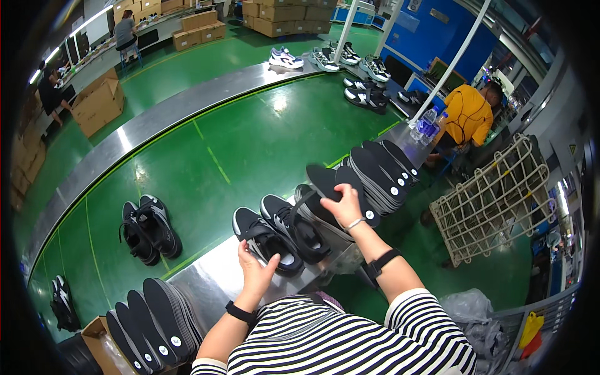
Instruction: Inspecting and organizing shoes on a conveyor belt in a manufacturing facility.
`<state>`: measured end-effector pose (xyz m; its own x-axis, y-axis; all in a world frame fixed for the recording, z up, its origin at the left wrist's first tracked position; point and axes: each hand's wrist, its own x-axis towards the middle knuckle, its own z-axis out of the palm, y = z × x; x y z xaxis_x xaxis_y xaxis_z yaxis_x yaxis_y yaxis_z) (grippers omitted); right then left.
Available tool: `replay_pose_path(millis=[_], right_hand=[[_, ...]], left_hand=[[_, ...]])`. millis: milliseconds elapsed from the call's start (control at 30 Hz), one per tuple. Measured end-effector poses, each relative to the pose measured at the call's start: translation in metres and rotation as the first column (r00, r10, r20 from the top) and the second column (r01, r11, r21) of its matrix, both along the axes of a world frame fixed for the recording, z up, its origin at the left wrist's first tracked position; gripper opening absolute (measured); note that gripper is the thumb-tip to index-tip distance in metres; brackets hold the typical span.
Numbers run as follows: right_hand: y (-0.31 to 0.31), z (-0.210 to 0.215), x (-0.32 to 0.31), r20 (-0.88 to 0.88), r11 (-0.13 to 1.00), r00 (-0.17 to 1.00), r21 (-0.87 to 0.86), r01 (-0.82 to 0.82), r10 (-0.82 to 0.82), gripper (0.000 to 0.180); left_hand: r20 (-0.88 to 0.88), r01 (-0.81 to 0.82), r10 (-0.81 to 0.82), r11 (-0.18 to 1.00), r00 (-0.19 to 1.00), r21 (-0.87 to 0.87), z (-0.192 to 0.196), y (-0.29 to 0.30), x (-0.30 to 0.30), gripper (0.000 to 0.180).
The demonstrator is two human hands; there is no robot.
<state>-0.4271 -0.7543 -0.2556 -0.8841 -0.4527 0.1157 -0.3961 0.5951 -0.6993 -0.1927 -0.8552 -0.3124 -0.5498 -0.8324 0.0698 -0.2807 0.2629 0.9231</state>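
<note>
With my left hand (256, 270) spread at a black shoe (259, 232) on the bench (215, 269), my right hand (342, 207) pinches a dark insole (320, 178), not yet in a shoe, and stacked insoles (370, 181) seemingly remain.

stacked cardboard boxes (287, 14), beige wire basket (444, 231), plastic bottles (429, 127)

The tabletop (250, 140) has a glossy green middle (206, 165) within a silvery metal border (187, 94). Stacked black insoles (156, 312) and black-and-grey shoes (248, 222) line its near edge; a darker pair (162, 230) sits on the green, white-and-dark shoes (285, 59) along the far edge.
</note>
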Motion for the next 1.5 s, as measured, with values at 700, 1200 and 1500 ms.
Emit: replay_pose_path(millis=[700, 1200, 1500], right_hand=[[0.002, 0.057, 0.156, 0.016, 0.606, 0.635, -0.314, -0.73, 0.773, 0.017], [0.034, 0.081, 0.108, 0.04, 0.376, 0.56, 0.701, -0.606, 0.828, 0.017], [-0.032, 0.03, 0.129, 0.23, 0.084, 0.519, 0.854, -0.513, 0.823, 0.015]], left_hand=[[-0.715, 0.696, -0.1, 0.355, 0.692, 0.624, 0.072, -0.003, 0.033, 0.048], [0.107, 0.286, -0.266, 0.881, 0.958, -0.377, 0.011, -0.028, -0.035, 0.032], [0.078, 0.295, -0.308, 0.945, 0.948, 0.144, 0.005, -0.054, -0.021, 0.019]])
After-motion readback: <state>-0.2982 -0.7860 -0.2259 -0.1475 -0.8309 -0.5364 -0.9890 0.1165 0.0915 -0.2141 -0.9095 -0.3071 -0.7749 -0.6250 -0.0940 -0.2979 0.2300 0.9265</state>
